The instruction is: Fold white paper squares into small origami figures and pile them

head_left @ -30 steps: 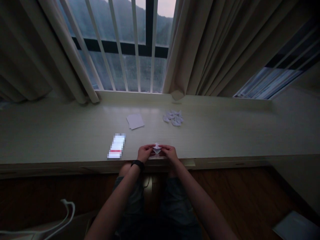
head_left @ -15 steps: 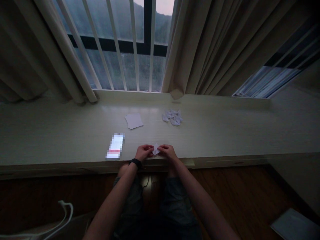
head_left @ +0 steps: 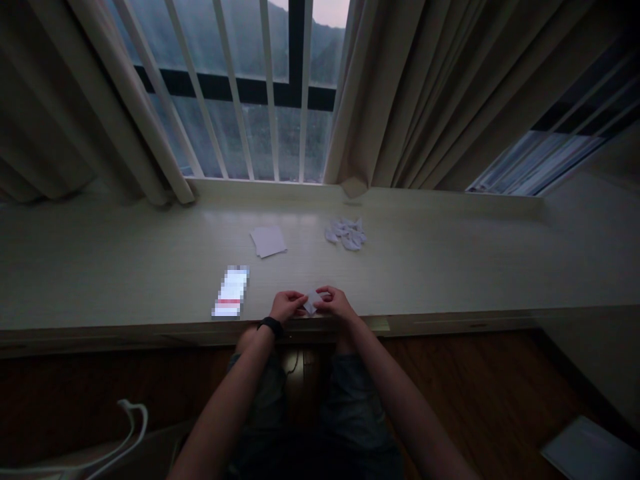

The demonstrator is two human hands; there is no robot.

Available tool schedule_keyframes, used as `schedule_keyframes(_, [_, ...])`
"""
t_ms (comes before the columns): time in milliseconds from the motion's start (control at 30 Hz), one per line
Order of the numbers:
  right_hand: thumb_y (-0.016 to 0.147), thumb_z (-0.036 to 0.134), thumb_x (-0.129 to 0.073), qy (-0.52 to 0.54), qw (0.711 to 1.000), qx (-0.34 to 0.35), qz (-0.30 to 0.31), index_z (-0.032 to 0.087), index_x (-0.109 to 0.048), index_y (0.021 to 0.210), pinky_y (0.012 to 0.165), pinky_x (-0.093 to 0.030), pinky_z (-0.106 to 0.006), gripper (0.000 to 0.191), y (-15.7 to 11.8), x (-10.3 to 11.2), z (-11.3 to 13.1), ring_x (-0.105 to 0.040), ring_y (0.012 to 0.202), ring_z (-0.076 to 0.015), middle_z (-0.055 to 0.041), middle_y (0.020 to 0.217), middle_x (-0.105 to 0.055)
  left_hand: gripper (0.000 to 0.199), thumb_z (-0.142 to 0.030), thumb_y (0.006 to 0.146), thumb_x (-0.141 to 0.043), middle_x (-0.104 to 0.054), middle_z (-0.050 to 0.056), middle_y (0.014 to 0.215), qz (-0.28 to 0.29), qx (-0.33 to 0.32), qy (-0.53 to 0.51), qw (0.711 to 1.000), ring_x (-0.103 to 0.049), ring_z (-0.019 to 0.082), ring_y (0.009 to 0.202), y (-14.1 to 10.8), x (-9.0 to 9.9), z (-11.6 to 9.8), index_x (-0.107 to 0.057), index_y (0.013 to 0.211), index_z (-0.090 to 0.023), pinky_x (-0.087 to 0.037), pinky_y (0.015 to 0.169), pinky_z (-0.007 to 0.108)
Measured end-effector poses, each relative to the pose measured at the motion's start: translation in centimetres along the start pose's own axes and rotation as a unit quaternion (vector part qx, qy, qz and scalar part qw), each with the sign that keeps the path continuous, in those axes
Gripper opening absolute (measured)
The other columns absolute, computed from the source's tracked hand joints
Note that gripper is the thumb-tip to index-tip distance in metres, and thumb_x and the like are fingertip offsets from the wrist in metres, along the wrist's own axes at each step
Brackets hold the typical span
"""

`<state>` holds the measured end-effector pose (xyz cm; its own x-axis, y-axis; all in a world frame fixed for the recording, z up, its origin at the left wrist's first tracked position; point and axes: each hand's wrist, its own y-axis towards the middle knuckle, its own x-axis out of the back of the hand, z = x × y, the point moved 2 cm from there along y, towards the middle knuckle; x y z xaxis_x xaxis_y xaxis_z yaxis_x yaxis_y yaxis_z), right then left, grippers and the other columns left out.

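Note:
A small folded piece of white paper (head_left: 313,303) is held between my two hands, just above the front edge of the pale desk (head_left: 440,267). My left hand (head_left: 289,305), with a black band at its wrist, pinches the paper's left side. On the right side, my right hand (head_left: 334,301) grips it with thumb and bent fingers. Farther back lie a small stack of square white sheets (head_left: 269,241) and, to its right, a pile of folded or crumpled white paper pieces (head_left: 347,234).
A lit phone (head_left: 231,292), its screen blurred out, lies left of my hands. Behind the desk are a barred window (head_left: 250,133) and curtains (head_left: 400,100). A white cord (head_left: 133,427) shows at lower left, a flat pale object (head_left: 593,448) at lower right.
The folded paper has turned a little and shows a larger face between my hands. The fingers of my right hand have shifted and curl more around its right side.

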<state>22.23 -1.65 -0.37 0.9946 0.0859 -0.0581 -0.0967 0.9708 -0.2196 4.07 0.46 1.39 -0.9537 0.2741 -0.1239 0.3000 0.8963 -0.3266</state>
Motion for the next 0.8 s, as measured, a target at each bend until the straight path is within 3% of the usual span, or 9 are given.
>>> schedule_keyframes(300, [0.056,0.032,-0.076,-0.059,0.998,0.019,-0.014,0.018,-0.056,0.1,0.055,-0.051,-0.027,0.051,0.0,-0.7,-0.4,-0.064,0.059,-0.017,0.0002,0.068,-0.066,0.042,-0.04,0.06,-0.078,-0.069,0.006,0.071,-0.02,-0.012,0.022,0.999,-0.065,0.016,0.059,0.2,-0.2,-0.1,-0.062,0.084,-0.011,-0.055,0.055,0.026])
schedule_keyframes(500, [0.062,0.034,-0.07,-0.123,0.983,0.065,-0.118,0.017,-0.059,0.099,0.055,-0.05,-0.026,0.042,-0.8,-1.6,-0.2,-0.063,0.064,-0.0178,-0.0024,0.074,-0.068,0.038,-0.031,0.062,-0.078,-0.067,0.002,0.068,-0.051,-0.014,0.117,0.992,-0.064,0.015,0.052,0.1,-0.6,-0.1,-0.055,0.088,-0.015,-0.052,0.046,0.023])
schedule_keyframes(667, [0.067,0.032,-0.064,-0.152,0.968,0.101,-0.173,0.02,-0.06,0.101,0.065,-0.051,-0.028,0.036,-1.2,-2.1,-0.3,-0.064,0.074,-0.0186,-0.003,0.084,-0.068,0.031,-0.021,0.061,-0.075,-0.068,0.003,0.072,-0.059,-0.017,0.099,0.993,-0.066,0.014,0.06,0.3,-0.3,0.1,-0.056,0.085,-0.015,-0.055,0.055,0.023])
schedule_keyframes(800, [0.07,0.03,-0.061,-0.196,0.957,0.11,-0.183,0.022,-0.058,0.106,0.068,-0.05,-0.029,0.036,-1.8,-2.5,0.4,-0.062,0.074,-0.0176,-0.0018,0.085,-0.067,0.031,-0.022,0.061,-0.076,-0.068,0.004,0.073,-0.051,-0.03,0.069,0.996,-0.066,0.016,0.063,0.3,-0.2,0.3,-0.056,0.084,-0.015,-0.056,0.057,0.027])
